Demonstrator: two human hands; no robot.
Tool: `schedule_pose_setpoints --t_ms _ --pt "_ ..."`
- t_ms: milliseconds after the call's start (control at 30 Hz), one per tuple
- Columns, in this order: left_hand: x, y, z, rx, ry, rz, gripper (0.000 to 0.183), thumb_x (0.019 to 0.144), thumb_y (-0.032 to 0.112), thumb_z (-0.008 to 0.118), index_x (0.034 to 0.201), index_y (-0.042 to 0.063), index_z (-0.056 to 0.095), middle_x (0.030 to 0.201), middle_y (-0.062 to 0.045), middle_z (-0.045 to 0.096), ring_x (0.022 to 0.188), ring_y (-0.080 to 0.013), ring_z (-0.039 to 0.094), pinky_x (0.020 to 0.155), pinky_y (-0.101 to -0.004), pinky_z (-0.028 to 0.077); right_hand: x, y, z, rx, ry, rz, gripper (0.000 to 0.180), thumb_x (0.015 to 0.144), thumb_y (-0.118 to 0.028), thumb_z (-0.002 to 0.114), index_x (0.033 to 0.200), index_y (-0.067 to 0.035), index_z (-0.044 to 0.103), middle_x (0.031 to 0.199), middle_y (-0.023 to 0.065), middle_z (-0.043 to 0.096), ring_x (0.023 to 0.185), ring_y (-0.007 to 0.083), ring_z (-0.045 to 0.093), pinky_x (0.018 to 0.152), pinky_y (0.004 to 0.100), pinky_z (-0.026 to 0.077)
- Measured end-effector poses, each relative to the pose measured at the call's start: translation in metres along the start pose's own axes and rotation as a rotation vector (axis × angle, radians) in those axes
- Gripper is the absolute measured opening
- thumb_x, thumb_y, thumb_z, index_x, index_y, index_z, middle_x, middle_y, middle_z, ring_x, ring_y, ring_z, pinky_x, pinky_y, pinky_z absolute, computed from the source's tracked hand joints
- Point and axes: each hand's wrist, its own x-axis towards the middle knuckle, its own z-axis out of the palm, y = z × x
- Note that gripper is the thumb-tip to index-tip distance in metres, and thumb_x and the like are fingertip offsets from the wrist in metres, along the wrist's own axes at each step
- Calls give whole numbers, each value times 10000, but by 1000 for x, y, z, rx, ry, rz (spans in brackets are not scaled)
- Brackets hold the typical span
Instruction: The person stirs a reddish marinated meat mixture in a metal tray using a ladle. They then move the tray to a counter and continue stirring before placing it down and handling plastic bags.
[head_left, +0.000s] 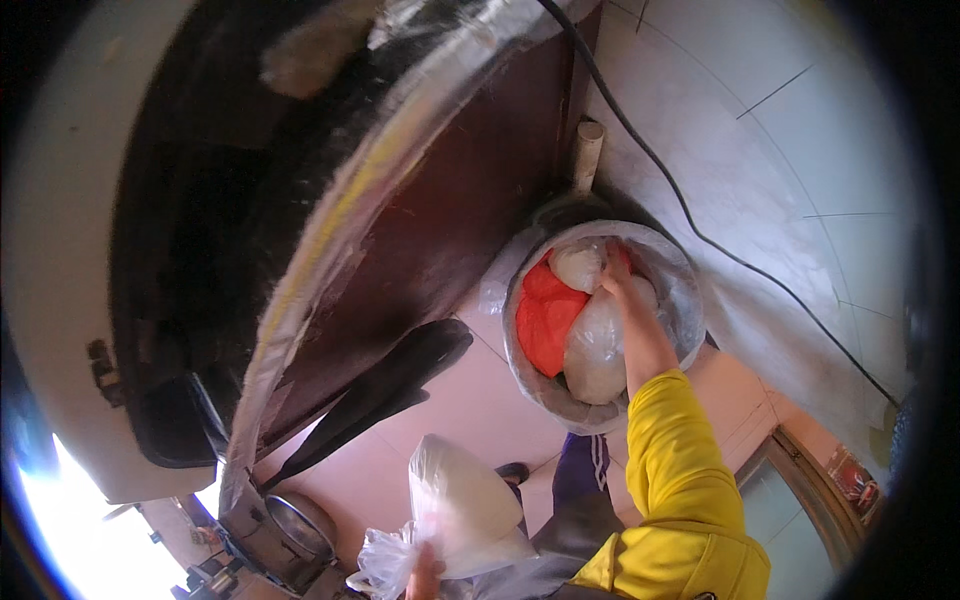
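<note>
Low in the view, my left hand (425, 574) grips the gathered neck of a clear plastic bag (469, 491) filled with something white. My right hand (618, 271) reaches down into a round bin (517, 379) with a clear plastic liner. Inside the bin lie a small clear bag (577, 265) with pale contents, red plastic bags (544, 319) and a larger clear bag (596, 352). The right fingers are beside the small bag, against red plastic; whether they grip anything is unclear.
A dark red cabinet panel (450, 172) stands left of the bin. A black cable (660, 161) runs down the tiled wall at right. A short pale pipe (589, 154) rises behind the bin. On the tiled floor (442, 390) are a dark long object (382, 390) and a metal bowl (300, 521).
</note>
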Motion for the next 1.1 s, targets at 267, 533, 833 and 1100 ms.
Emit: schedule_pose_setpoints --t_ms 267,533,833,1100 --pt "-27 9 1 -267 -75 214 195 916 293 594 984 112 567 684 35 467 499 -84 388 466 -228 315 -99 -77 -90 423 1 -249 104 830 -91 494 777 -38 567 717 93 555 669 212 553 634 340 461" --pt "-48 -22 -93 -573 -128 347 260 908 312 605 1038 89 578 847 28 529 582 -79 400 497 -231 320 -286 -169 -237 954 -452 107 270 974 -234 487 733 -117 452 622 -47 392 507 54 355 432 226 323" --pt "-59 -94 -284 -644 75 645 327 832 422 654 807 103 585 661 21 466 597 -80 411 553 -247 333 -469 -313 -202 673 -707 16 212 943 -154 460 734 -138 434 599 -41 378 459 71 348 378 245 301" --pt "-100 -189 -493 188 1190 989 297 759 310 745 786 83 557 698 -6 547 645 -143 541 572 -296 443 -660 -479 -60 486 -1025 -178 242 957 -169 452 726 -95 443 581 -28 345 430 77 308 365 245 287"
